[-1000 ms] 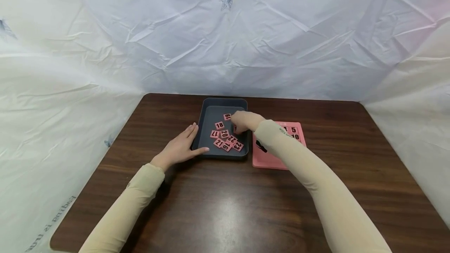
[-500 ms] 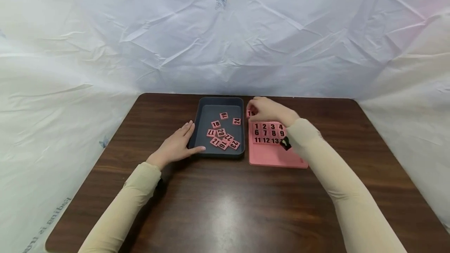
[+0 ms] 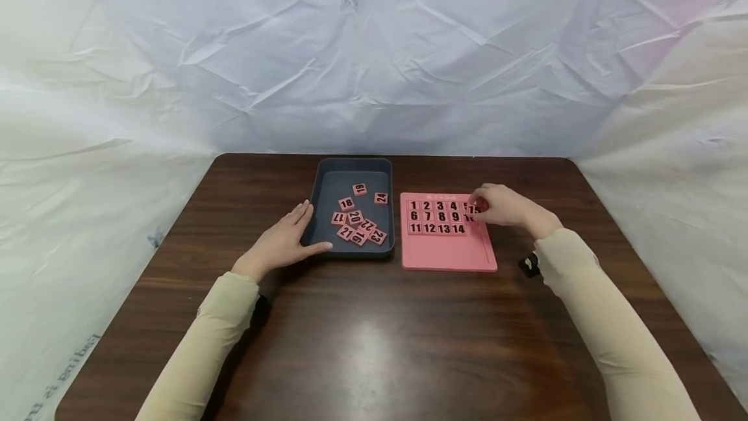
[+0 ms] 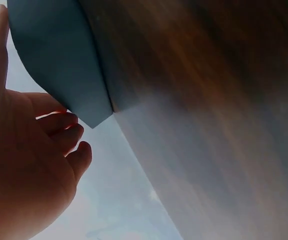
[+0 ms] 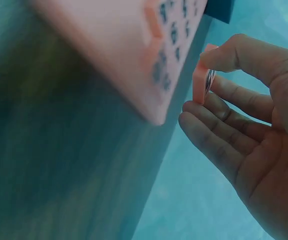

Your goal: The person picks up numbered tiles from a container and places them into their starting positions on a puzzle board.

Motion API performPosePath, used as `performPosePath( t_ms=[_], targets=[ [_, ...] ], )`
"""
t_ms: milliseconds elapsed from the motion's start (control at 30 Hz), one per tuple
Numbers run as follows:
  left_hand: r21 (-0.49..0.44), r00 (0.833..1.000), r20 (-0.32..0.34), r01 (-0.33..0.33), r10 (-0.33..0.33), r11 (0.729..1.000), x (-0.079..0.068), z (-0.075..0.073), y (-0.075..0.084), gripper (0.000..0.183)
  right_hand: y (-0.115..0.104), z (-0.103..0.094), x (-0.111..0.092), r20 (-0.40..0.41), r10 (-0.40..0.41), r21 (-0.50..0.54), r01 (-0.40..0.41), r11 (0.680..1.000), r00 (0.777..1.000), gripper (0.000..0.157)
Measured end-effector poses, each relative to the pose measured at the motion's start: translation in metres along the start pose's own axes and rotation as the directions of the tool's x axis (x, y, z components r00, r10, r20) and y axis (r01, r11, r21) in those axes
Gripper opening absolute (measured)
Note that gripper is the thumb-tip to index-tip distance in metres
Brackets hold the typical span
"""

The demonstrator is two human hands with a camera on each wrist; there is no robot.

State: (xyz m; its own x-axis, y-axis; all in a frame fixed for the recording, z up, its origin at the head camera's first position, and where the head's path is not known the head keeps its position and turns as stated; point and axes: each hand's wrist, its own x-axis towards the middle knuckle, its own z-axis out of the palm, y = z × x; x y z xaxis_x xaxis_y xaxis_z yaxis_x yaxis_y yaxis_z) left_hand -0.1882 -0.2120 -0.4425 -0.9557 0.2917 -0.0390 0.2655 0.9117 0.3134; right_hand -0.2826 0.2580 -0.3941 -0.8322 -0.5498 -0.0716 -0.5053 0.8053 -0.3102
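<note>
My right hand [image 3: 507, 206] pinches a pink number tile marked 15 [image 3: 474, 210] between thumb and fingers, over the upper right of a pink number board [image 3: 447, 256]. In the right wrist view, the tile [image 5: 199, 84] is held on edge, apart from the board. Tiles 1 to 14 sit in rows on the board; those at the right end are partly covered by the held tile and fingers. My left hand [image 3: 279, 243] rests against the left side of a dark grey tray [image 3: 333, 188], fingers extended along the rim and thumb at its near edge.
Several loose number tiles [image 3: 354, 217] lie in the tray at odd angles, some overlapping. The tray stands just left of the board on a dark wooden table [image 3: 350, 330]. White patterned sheeting [image 3: 374, 83] hangs behind and at both sides.
My right hand has lifted tile 15 out of the tray and carried it right, across to the board's right side. The left hand has kept its place by the tray. The head view has shifted slightly.
</note>
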Motion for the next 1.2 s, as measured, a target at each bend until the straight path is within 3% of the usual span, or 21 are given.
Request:
performPosePath(
  t_ms=[367, 1200],
  targets=[
    [-0.033, 1.0, 0.02, 0.023, -0.023, 0.999, -0.003, 0.0, 0.002, 0.121, 0.004, 0.023, -0.014, 0.054, -0.051, 0.041, 0.049, 0.998, 0.997, 0.029],
    [-0.105, 0.998, 0.043, 0.046, -0.042, 0.993, -0.003, -0.001, 0.005, 0.122, 0.003, 0.036, -0.02, -0.018, -0.024, 0.011, 0.024, 1.0, 1.0, 0.032]
  ],
)
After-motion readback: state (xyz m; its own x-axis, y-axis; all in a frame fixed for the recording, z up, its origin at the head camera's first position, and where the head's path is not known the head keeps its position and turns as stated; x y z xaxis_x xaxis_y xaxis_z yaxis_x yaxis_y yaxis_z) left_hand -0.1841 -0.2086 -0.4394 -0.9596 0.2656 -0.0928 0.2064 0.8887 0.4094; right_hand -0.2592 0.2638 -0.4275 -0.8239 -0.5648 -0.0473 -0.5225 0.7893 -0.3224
